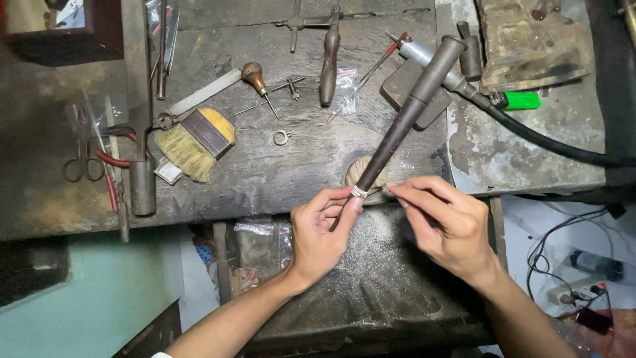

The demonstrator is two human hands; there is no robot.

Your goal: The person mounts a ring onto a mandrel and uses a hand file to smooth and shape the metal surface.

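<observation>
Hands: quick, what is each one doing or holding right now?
Left hand: closed around the long dark tapered metal rod, which carries a small silvery ring.
Right hand: fingers pinched near the ring; whether they hold anything cannot be told.

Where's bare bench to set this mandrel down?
Bare wood lies between the brush and the left hand, below the loose ring. The back edge, around the dark-handled tool and scissors, is crowded.

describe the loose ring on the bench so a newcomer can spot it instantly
On the dark workbench, look just right of the wide yellow-bristle brush. The small metal ring lies flat and alone there, below the wooden-handled graver. Unlike the ring on the tapered mandrel, nothing holds it.
</observation>
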